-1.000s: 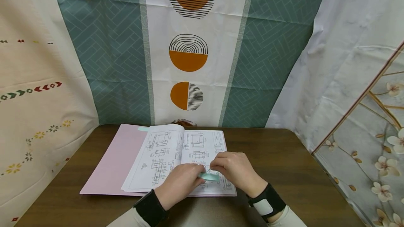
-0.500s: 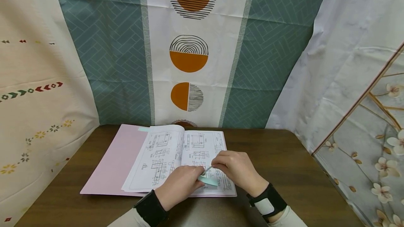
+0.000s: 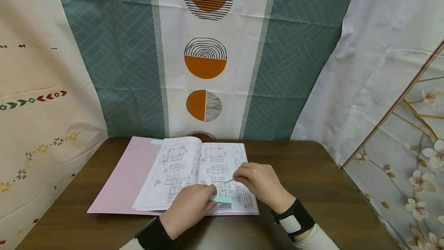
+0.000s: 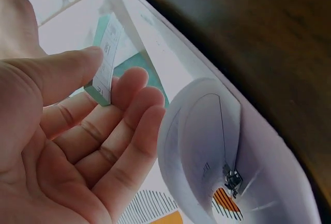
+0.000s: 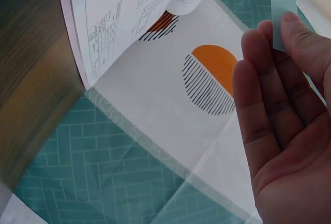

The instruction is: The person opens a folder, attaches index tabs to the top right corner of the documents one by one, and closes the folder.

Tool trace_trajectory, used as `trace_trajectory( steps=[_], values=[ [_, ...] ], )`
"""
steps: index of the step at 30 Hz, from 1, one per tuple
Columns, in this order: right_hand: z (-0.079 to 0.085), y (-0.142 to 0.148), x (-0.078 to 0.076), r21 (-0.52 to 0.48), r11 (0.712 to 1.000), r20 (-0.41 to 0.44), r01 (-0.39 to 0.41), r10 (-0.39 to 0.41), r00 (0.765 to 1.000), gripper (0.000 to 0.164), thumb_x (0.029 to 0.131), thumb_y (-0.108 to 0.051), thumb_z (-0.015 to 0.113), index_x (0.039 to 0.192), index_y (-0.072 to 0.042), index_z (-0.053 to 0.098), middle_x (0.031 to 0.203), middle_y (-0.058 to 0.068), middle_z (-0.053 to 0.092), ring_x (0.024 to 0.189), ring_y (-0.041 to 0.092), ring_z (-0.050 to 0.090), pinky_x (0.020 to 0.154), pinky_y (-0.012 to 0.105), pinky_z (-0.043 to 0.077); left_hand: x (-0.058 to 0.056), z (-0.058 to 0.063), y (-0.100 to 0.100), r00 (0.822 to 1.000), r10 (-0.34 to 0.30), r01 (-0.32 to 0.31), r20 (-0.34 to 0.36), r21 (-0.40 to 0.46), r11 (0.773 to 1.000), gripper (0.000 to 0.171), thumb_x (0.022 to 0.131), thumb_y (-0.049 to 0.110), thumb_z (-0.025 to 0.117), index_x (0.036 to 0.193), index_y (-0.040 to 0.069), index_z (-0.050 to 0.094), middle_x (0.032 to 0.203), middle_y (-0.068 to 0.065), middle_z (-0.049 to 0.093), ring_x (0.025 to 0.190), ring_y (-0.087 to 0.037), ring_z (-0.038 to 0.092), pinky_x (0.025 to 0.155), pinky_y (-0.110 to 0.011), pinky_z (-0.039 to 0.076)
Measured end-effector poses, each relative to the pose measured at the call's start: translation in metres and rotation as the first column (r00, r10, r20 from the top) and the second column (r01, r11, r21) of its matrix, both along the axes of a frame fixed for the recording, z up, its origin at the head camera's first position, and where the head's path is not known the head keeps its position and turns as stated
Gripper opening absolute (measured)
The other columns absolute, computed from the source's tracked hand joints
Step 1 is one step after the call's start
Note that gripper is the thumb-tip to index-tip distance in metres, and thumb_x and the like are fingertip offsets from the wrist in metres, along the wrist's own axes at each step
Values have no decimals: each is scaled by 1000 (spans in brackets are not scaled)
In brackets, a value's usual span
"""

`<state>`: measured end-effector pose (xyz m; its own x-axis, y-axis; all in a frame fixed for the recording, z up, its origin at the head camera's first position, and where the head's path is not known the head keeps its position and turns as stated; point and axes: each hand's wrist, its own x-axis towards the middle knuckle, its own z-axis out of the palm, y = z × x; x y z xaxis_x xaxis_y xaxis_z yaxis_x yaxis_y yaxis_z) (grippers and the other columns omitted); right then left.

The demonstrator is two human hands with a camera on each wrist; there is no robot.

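My left hand (image 3: 190, 208) pinches a small mint-green pad of sticky notes (image 3: 222, 199) between thumb and fingers, over the lower right page. The left wrist view shows the pad's layered edge and printed face (image 4: 107, 61). A single mint sticky note (image 5: 283, 14) is pinched by thumb and fingertips of my right hand (image 3: 261, 182), apart from the pad. Beneath both hands an open booklet of technical drawings (image 3: 216, 157) lies on the table, its left pages curling up. The booklet's pink cover (image 3: 126, 182) spreads out at left.
Another mint strip (image 3: 157, 142) lies at the top edge of the pink cover. The brown wooden table (image 3: 295, 165) extends to the right. Patterned cloth (image 3: 204, 18) hangs behind the table and at both sides.
The sticky note in my right hand has come away from the pad. My left hand has moved slightly left and down with the pad; the right has risen a little.
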<state>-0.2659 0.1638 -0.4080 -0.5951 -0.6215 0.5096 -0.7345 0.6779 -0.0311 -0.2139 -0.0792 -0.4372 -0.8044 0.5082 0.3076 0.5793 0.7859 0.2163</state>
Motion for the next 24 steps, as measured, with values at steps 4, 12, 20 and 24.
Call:
trace_trajectory(
  steps=[4, 12, 20, 24],
  values=[
    [-1, -2, -1, -4, 1000, -1, 5, -5, 1000, 14, 82, -24, 80, 95, -28, 77, 91, -19, 68, 81, -2, 62, 73, 20, 50, 13, -2, -4, 998, -43, 43, -37, -24, 999, 19, 86, 32, 76, 95, 19, 66, 79, 15, 57, 70, -3, 52, 59, -25, 43],
    [-2, -3, 1, -2, 1000, 4, 1, -1, 1000, 16, 81, -21, 81, 95, -28, 77, 90, -18, 68, 79, -1, 61, 71, 21, 50, 30, -9, -2, 981, -128, 123, -143, -44, 991, 20, 85, 34, 77, 94, 22, 65, 91, 12, 50, 81, -7, 48, 63, -21, 43],
    [-2, -4, 2, 2, 1000, 7, 2, -2, 1000, 15, 82, -22, 81, 95, -28, 77, 90, -18, 68, 80, -2, 61, 71, 21, 49, 34, -15, 2, 975, -175, 165, -137, -80, 983, 19, 84, 35, 77, 91, 23, 64, 88, 13, 49, 78, -5, 45, 65, -20, 41],
    [-2, -4, 1, 3, 1000, 3, -3, 3, 1000, 15, 82, -22, 81, 95, -28, 77, 91, -18, 68, 80, -2, 61, 71, 20, 49, 36, -18, 3, 972, -178, 164, -156, -98, 981, 19, 83, 34, 77, 89, 22, 64, 86, 13, 48, 75, -5, 43, 63, -20, 39]
  ],
)
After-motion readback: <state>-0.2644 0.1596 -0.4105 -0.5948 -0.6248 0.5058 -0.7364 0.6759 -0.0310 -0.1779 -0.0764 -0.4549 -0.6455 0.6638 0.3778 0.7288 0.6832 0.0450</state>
